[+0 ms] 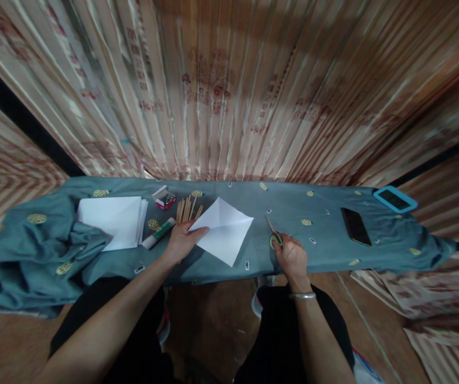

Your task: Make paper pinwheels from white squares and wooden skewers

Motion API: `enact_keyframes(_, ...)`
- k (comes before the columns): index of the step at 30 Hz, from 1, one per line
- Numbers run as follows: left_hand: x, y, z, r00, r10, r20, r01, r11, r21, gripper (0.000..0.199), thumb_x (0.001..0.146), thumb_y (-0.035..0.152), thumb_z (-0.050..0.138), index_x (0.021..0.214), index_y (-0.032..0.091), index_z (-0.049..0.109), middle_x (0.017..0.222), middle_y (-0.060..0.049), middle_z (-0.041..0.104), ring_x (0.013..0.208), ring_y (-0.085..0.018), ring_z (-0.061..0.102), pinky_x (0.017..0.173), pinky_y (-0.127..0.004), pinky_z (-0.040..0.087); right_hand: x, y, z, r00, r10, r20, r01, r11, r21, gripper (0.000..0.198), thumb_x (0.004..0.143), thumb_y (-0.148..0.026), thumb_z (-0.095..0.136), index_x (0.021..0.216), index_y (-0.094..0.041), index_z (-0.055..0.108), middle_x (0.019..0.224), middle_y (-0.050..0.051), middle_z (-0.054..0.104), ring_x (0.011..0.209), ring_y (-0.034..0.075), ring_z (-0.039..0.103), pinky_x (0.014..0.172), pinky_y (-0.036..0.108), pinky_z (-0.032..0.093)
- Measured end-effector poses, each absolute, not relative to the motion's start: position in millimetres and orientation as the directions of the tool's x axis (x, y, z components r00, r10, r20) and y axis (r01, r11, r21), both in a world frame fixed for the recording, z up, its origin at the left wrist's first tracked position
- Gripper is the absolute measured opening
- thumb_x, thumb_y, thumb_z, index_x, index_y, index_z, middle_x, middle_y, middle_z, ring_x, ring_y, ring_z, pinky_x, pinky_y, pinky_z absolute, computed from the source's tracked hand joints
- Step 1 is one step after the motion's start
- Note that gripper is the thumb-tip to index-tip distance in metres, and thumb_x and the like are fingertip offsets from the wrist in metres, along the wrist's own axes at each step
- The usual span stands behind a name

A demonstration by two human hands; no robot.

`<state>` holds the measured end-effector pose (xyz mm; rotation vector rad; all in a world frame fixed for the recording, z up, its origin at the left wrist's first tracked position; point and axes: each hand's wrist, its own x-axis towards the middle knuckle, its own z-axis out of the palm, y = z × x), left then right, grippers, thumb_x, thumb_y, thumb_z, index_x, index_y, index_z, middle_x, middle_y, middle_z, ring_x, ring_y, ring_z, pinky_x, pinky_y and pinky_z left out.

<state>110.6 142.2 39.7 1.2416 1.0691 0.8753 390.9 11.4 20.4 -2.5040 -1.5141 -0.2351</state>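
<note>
In the head view, a creased square sheet of white paper (225, 232) is pinched at its left corner by my left hand (183, 240), thumb on top. My right hand (293, 256) is closed on the handles of a small pair of scissors (274, 234) with green grips, the blades pointing up and left, to the right of the paper. Just beyond my left hand lies a bunch of thin wooden sticks (185, 209), partly hidden by the hand. A glue stick (159, 233) lies to the left of that hand.
A stack of white paper (111, 218) lies at the left beside bunched cloth (45, 240). Behind the glue stick is a small open box (164, 198) of dark bits. At the right are a black phone (356, 226) and a blue-framed device (395, 199). Curtains hang behind the cloth-covered table.
</note>
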Motion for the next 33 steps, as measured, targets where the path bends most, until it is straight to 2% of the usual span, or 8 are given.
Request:
enact_keyframes(3,110,142,42,0.281,0.951,-0.132,0.069,0.117,0.991,0.039,0.057,0.042,0.077,0.08,0.011,0.073,0.062,-0.002,0.067,0.053,-0.015,0.057,0.05,-0.024,0.042,399,11,20,0.454,0.866,0.209,0.886,-0.416,-0.203,0.029,0.083,-0.023,0.057,0.108,-0.012,0.066,0.092,0.017,0.072,0.083,0.027,0.068,0.076,0.035,0.048)
enact_keyframes(6,111,143,45,0.265,0.953,-0.146,0.081,0.129,0.988,0.041,0.055,0.043,0.077,0.081,0.011,0.074,0.065,-0.003,0.069,0.055,-0.017,0.058,0.05,-0.025,0.043,402,11,23,0.513,0.843,0.163,0.798,-0.399,-0.452,0.026,0.077,-0.022,0.06,0.102,-0.019,0.069,0.086,0.011,0.074,0.08,0.025,0.069,0.074,0.035,0.05)
enact_keyframes(9,111,146,46,0.249,0.958,-0.143,0.061,0.132,0.989,0.044,0.055,0.043,0.078,0.084,0.011,0.074,0.067,-0.004,0.07,0.057,-0.017,0.059,0.051,-0.025,0.044,393,10,27,0.548,0.836,-0.019,0.436,-0.304,-0.847,0.03,0.071,-0.033,0.069,0.098,-0.02,0.069,0.085,0.008,0.074,0.079,0.024,0.07,0.063,0.032,0.052)
enact_keyframes(11,110,149,45,0.231,0.965,-0.125,0.054,0.116,0.992,0.043,0.056,0.042,0.077,0.084,0.01,0.075,0.066,-0.003,0.069,0.056,-0.016,0.059,0.05,-0.024,0.044,382,9,29,0.47,0.868,-0.16,0.086,-0.225,-0.971,0.04,0.065,-0.038,0.076,0.1,-0.02,0.068,0.089,0.008,0.074,0.077,0.022,0.07,0.054,0.027,0.052)
enact_keyframes(14,106,155,44,0.197,0.976,-0.098,0.036,0.092,0.995,0.042,0.055,0.042,0.077,0.082,0.01,0.075,0.062,-0.002,0.068,0.054,-0.015,0.057,0.049,-0.023,0.042,363,7,32,0.359,0.898,-0.254,-0.244,-0.172,-0.954,0.043,0.059,-0.036,0.084,0.097,-0.022,0.07,0.087,0.006,0.074,0.072,0.019,0.07,0.049,0.022,0.05)
enact_keyframes(18,101,163,47,0.132,0.988,-0.076,-0.016,0.079,0.997,0.043,0.054,0.043,0.079,0.081,0.01,0.074,0.063,-0.003,0.068,0.055,-0.015,0.058,0.051,-0.024,0.044,340,8,33,0.231,0.937,-0.262,-0.421,-0.146,-0.895,0.043,0.061,-0.039,0.085,0.099,-0.025,0.071,0.087,0.004,0.073,0.069,0.016,0.067,0.058,0.025,0.054)
enact_keyframes(27,90,176,51,0.019,1.0,-0.008,-0.003,0.008,1.0,0.038,0.054,0.042,0.077,0.075,0.01,0.074,0.062,-0.002,0.066,0.057,-0.015,0.057,0.052,-0.024,0.045,308,3,40,-0.039,0.966,-0.255,-0.393,-0.25,-0.885,0.055,0.07,-0.067,0.068,0.102,-0.021,0.07,0.071,0.002,0.064,0.059,0.013,0.053,0.051,0.024,0.042)
enact_keyframes(33,92,176,51,0.024,1.0,0.007,0.011,-0.008,1.0,0.035,0.055,0.04,0.075,0.075,0.011,0.073,0.062,-0.002,0.066,0.06,-0.016,0.059,0.053,-0.024,0.045,306,-2,36,-0.129,0.971,-0.199,-0.185,-0.221,-0.958,0.064,0.073,-0.066,0.066,0.118,-0.02,0.064,0.088,0.007,0.069,0.069,0.016,0.058,0.062,0.029,0.045)
